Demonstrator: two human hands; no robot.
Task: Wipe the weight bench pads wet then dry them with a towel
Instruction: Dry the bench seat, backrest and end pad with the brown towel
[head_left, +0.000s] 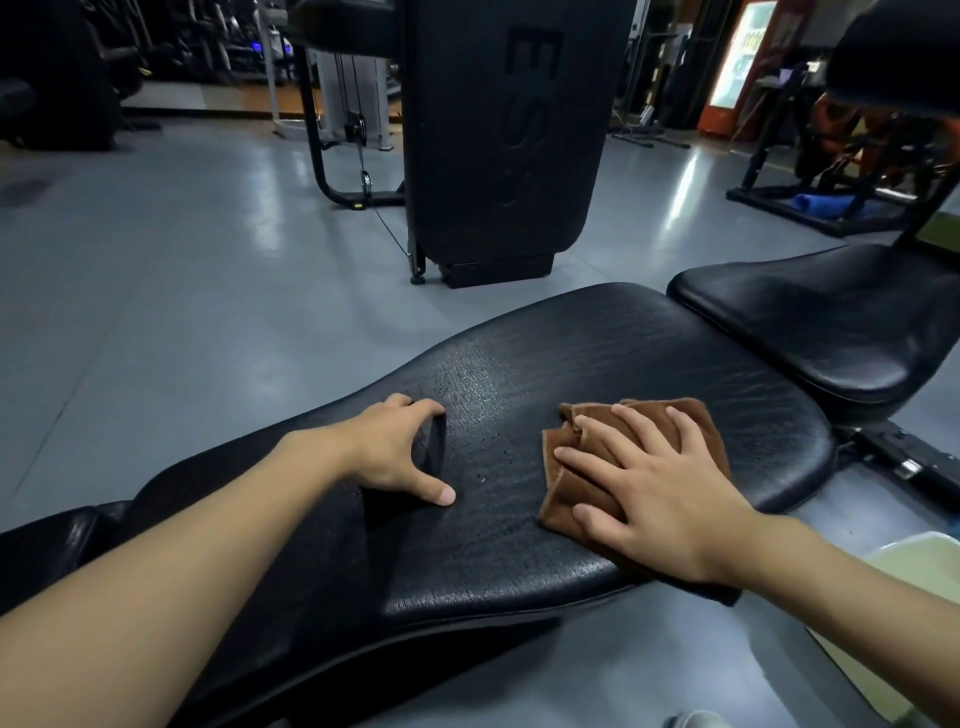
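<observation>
Right hand (660, 483) flat on cloth (582, 467), pad (649, 353) edge near

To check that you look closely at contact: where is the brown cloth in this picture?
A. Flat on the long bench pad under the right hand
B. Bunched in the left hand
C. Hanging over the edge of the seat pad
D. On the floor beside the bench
A: the brown cloth lies folded on the long bench pad, pressed under the spread right hand; the left hand rests on bare pad.
</observation>
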